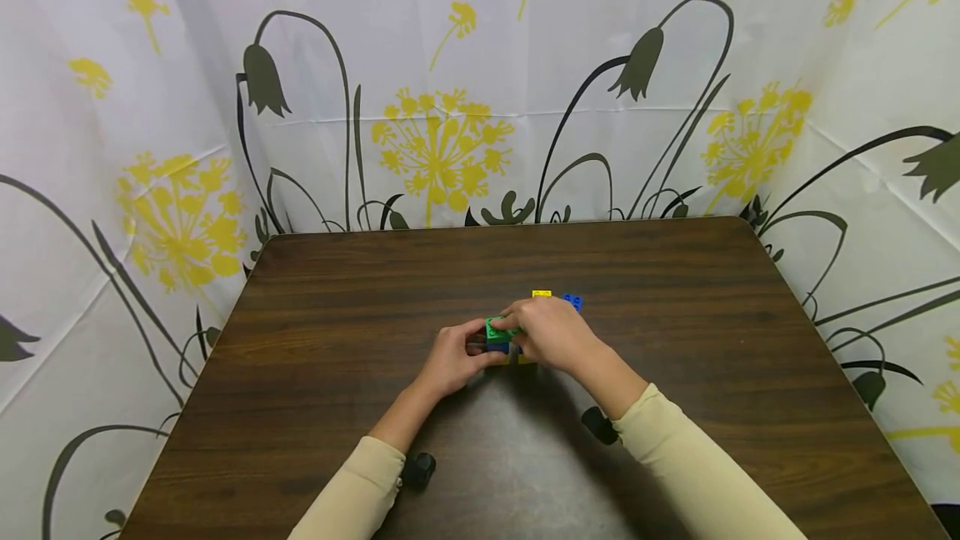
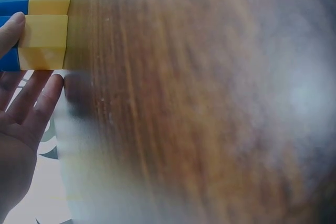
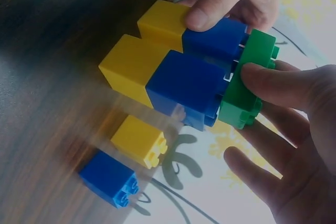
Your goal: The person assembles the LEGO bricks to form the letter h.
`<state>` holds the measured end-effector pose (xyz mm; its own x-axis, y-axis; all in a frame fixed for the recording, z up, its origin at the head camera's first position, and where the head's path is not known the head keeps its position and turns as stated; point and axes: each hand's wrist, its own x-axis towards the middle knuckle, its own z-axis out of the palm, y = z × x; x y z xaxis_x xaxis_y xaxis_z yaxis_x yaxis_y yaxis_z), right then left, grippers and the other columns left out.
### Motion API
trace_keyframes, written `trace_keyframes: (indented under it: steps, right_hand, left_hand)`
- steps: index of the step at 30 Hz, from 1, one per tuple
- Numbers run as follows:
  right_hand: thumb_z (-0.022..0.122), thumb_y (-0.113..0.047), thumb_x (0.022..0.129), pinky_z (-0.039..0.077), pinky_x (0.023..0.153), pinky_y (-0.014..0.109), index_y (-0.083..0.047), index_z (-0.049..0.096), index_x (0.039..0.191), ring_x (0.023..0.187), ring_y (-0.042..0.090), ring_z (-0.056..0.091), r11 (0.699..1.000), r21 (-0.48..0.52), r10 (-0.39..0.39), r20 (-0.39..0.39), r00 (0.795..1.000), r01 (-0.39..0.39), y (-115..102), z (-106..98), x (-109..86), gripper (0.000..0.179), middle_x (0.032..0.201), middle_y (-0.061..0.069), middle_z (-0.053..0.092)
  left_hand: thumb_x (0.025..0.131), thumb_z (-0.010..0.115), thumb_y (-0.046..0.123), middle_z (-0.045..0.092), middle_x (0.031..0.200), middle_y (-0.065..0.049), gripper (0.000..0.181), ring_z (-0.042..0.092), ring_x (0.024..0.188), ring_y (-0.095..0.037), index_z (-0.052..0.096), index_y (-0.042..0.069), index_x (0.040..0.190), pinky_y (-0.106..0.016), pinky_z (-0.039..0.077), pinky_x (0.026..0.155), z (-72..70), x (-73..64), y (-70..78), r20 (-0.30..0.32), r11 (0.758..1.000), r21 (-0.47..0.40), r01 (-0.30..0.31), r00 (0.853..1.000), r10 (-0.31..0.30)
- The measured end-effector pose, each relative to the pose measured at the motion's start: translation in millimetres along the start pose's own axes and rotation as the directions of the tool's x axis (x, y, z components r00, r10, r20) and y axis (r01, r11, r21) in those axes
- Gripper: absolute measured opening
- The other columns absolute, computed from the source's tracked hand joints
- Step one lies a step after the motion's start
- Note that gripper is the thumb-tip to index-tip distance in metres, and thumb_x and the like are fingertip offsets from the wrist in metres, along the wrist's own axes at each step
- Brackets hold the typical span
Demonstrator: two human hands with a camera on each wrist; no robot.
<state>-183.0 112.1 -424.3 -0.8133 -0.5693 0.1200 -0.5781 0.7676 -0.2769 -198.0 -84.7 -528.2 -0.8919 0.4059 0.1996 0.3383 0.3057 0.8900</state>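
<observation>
Two stacks stand side by side, each a blue toy building block on a yellow one; the right wrist view shows the nearer blue block (image 3: 181, 85) and yellow block (image 3: 128, 69). A green brick (image 3: 233, 103) spans the tops of both. My right hand (image 1: 557, 333) pinches the green brick, thumb on its near face; studs and a narrow gap show beneath it, so I cannot tell if it is fully seated. With thumb and fingers, my left hand (image 1: 450, 361) grips the other stack, its blue block (image 3: 215, 40) and yellow block (image 3: 163, 24) partly covered.
Behind the right hand, a loose yellow block (image 3: 137, 141) and a loose blue block (image 3: 107, 178) stand on the brown wooden table (image 1: 345, 298). A flowered curtain (image 1: 480, 65) hangs beyond the table's far edge. Black wrist devices (image 1: 418, 471) sit under both sleeves.
</observation>
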Motion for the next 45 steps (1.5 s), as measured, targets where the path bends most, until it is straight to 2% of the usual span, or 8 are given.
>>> trace_keyframes:
  steps: [4, 8, 16, 27, 33, 38, 41, 45]
  right_hand:
    - [0.079, -0.006, 0.080, 0.055, 0.059, 0.031, -0.024, 0.076, 0.113, 0.096, 0.017, 0.067, 0.999, -0.038, 0.021, -0.013, 1.000, -0.021, 0.6, -2.4, -0.1, 0.038, 0.112, -0.010, 0.071]
    - [0.078, -0.005, 0.078, 0.052, 0.056, 0.029, -0.026, 0.077, 0.110, 0.087, 0.017, 0.067, 0.998, -0.060, 0.031, -0.027, 0.999, -0.033, 1.6, -4.4, 0.8, 0.039, 0.107, -0.012, 0.072]
    - [0.077, -0.004, 0.078, 0.046, 0.051, 0.022, -0.025, 0.077, 0.110, 0.069, 0.010, 0.060, 0.999, -0.041, 0.029, 0.008, 1.000, -0.029, -2.1, -5.7, 7.7, 0.038, 0.097, -0.008, 0.074]
    - [0.076, -0.005, 0.080, 0.048, 0.057, 0.022, -0.023, 0.077, 0.112, 0.074, 0.010, 0.060, 0.999, -0.015, 0.047, 0.042, 0.998, -0.046, -3.7, -5.8, 11.1, 0.037, 0.104, -0.008, 0.073]
    - [0.078, -0.005, 0.080, 0.055, 0.072, 0.031, -0.023, 0.076, 0.113, 0.094, 0.015, 0.065, 0.999, 0.021, 0.048, 0.041, 0.998, -0.049, -2.2, -4.8, 8.4, 0.038, 0.107, -0.009, 0.071]
    - [0.079, -0.006, 0.080, 0.056, 0.076, 0.035, -0.022, 0.076, 0.114, 0.098, 0.018, 0.065, 0.998, 0.031, 0.044, 0.036, 0.998, -0.045, -0.9, -3.8, 6.3, 0.038, 0.108, -0.007, 0.070]
    - [0.080, -0.007, 0.080, 0.056, 0.077, 0.034, -0.022, 0.076, 0.114, 0.098, 0.017, 0.064, 0.999, 0.034, 0.039, 0.031, 0.999, -0.040, -0.9, -3.1, 6.3, 0.037, 0.108, -0.005, 0.070]
    - [0.081, -0.009, 0.081, 0.056, 0.079, 0.033, -0.021, 0.075, 0.114, 0.097, 0.015, 0.064, 0.999, 0.034, 0.033, 0.021, 0.999, -0.034, -0.4, -1.6, 6.1, 0.036, 0.107, -0.004, 0.070]
  left_hand:
    - [0.077, 0.083, 0.003, 0.069, 0.103, -0.017, 0.040, 0.071, 0.088, -0.028, 0.067, 0.000, 0.114, -0.032, 0.059, 0.071, -0.2, 1.0, -0.3, -0.002, 1.000, 0.001, 0.005, 1.000, -0.005]
    - [0.077, 0.084, 0.007, 0.070, 0.101, -0.011, 0.040, 0.071, 0.087, -0.022, 0.068, 0.004, 0.114, -0.028, 0.059, 0.071, -1.2, 1.7, 0.8, -0.001, 1.000, 0.015, 0.015, 1.000, -0.015]
    - [0.078, 0.083, 0.006, 0.070, 0.102, -0.013, 0.040, 0.071, 0.088, -0.025, 0.067, 0.002, 0.114, -0.026, 0.058, 0.071, -2.7, 1.6, 1.7, 0.015, 1.000, 0.002, 0.016, 1.000, -0.016]
    - [0.079, 0.083, 0.008, 0.070, 0.102, -0.012, 0.035, 0.071, 0.088, -0.023, 0.068, 0.003, 0.111, -0.027, 0.058, 0.071, -3.0, 1.8, 2.7, 0.010, 0.999, 0.023, 0.039, 0.999, -0.039]
    - [0.079, 0.083, 0.008, 0.070, 0.102, -0.010, 0.035, 0.071, 0.086, -0.021, 0.068, 0.005, 0.111, -0.026, 0.058, 0.070, -2.6, 2.1, 3.3, 0.021, 0.998, 0.042, 0.054, 0.998, -0.055]
    - [0.078, 0.083, 0.008, 0.069, 0.107, -0.008, 0.042, 0.070, 0.092, -0.022, 0.066, 0.008, 0.116, -0.028, 0.058, 0.074, -2.6, 2.5, 5.6, 0.029, 0.999, 0.010, 0.046, 0.999, -0.046]
    - [0.077, 0.083, 0.004, 0.067, 0.113, -0.011, 0.049, 0.068, 0.098, -0.028, 0.064, 0.007, 0.123, -0.036, 0.058, 0.080, -5.9, 0.3, 19.7, -0.006, 0.998, -0.067, 0.008, 1.000, -0.008]
    - [0.078, 0.080, -0.003, 0.067, 0.116, -0.017, 0.048, 0.066, 0.101, -0.037, 0.063, -0.002, 0.123, -0.049, 0.056, 0.084, -11.5, -2.7, 42.7, -0.084, 0.984, -0.143, -0.109, 0.992, 0.097]
